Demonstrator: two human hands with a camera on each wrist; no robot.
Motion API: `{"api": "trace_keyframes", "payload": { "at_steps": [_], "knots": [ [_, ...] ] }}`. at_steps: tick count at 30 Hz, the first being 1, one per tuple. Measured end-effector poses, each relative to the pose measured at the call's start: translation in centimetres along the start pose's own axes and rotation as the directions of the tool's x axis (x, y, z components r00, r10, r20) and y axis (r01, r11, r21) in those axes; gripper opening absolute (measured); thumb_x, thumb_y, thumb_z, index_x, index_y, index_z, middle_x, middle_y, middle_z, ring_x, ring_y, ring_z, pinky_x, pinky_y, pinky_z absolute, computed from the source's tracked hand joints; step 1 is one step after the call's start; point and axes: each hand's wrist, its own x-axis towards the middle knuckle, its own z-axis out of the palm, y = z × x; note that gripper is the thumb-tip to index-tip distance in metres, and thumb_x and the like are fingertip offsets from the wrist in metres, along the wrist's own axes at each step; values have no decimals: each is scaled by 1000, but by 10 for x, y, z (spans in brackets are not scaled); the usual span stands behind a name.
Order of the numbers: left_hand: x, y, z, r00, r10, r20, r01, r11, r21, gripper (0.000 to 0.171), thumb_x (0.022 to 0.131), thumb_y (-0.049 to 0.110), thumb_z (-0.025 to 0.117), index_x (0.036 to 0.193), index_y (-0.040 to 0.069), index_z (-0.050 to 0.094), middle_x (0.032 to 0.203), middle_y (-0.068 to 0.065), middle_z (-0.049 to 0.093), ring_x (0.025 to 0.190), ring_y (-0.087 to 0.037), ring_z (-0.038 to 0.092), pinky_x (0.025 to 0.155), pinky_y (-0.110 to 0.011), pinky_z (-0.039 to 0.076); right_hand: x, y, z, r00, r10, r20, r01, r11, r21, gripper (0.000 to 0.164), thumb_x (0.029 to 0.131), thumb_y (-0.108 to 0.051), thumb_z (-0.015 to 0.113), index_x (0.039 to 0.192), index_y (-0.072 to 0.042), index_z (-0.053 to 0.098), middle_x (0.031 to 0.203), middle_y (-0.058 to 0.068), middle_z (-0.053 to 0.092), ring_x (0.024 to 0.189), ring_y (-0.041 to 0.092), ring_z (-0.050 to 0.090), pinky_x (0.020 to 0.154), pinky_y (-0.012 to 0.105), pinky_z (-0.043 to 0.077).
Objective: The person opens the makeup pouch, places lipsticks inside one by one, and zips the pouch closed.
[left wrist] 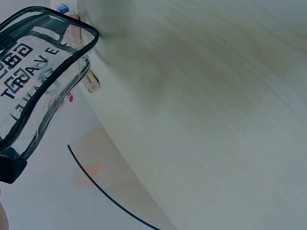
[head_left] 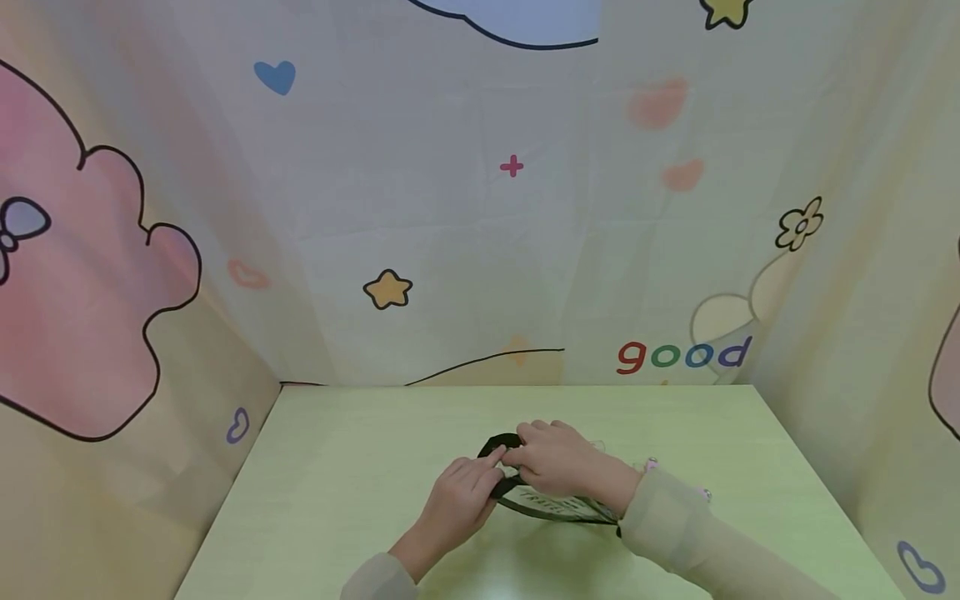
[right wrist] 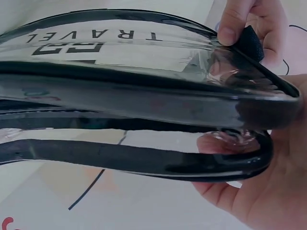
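Observation:
A clear plastic travel pouch [head_left: 551, 505] with black trim is held above the table, between both hands. Dark "TRAVEL" lettering runs across its see-through side, plain in the left wrist view on the pouch [left wrist: 36, 79]. My left hand [head_left: 462, 498] pinches the black tab [right wrist: 250, 44] at the pouch's left end. Curled round that same end, my right hand [head_left: 558, 460] grips the pouch by its trimmed edge. In the right wrist view, some of the right fingers show through a gap between the dark edges. The right forearm hides the pouch's far end in the head view.
The pale table [head_left: 345, 467] meets a printed curtain [head_left: 450, 208] at its back edge. Small pinkish items [head_left: 652, 464] lie beyond the right sleeve. A small clear-ended bottle [left wrist: 92, 81] and a blue-topped item [left wrist: 62, 8] show behind the pouch in the left wrist view.

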Motion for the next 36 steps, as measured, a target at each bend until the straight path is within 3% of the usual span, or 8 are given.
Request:
{"api": "trace_keyframes", "payload": {
  "at_steps": [7, 16, 25, 36],
  "knots": [
    [0, 1, -1, 1000, 9, 3, -9, 1000, 14, 27, 93, 20, 34, 83, 11, 58, 109, -5, 64, 87, -11, 64, 69, -23, 48, 2, -3, -3, 1000, 22, 20, -24, 996, 82, 21, 82, -15, 48, 87, -25, 66, 69, -4, 47, 58, 10, 37, 49, 21, 27],
    [-3, 0, 1, 1000, 17, -6, -17, 1000, 8, 27, 92, 18, 33, 82, 11, 58, 106, -2, 65, 82, -10, 63, 68, -23, 47, 2, 1, 4, 999, -44, -28, 48, 985, 163, 13, 74, -14, 48, 71, -21, 59, 63, -9, 42, 54, 5, 33, 50, 17, 26],
    [-4, 0, 0, 1000, 26, -7, -26, 1000, 14, 27, 92, 19, 34, 81, 12, 57, 105, -1, 65, 79, -8, 63, 67, -22, 47, 3, 1, 6, 999, -41, 20, 36, 981, 190, 23, 74, -14, 48, 85, -19, 67, 68, -7, 49, 58, 6, 39, 52, 18, 32],
    [-4, 1, -1, 999, 37, 15, -37, 999, 17, 27, 92, 20, 34, 82, 12, 58, 99, -1, 67, 73, -8, 62, 66, -22, 48, 5, -1, 9, 998, -28, 58, 18, 985, 169, 9, 75, -19, 49, 76, -19, 57, 64, -9, 39, 53, 7, 33, 49, 20, 26]
  ]
}}
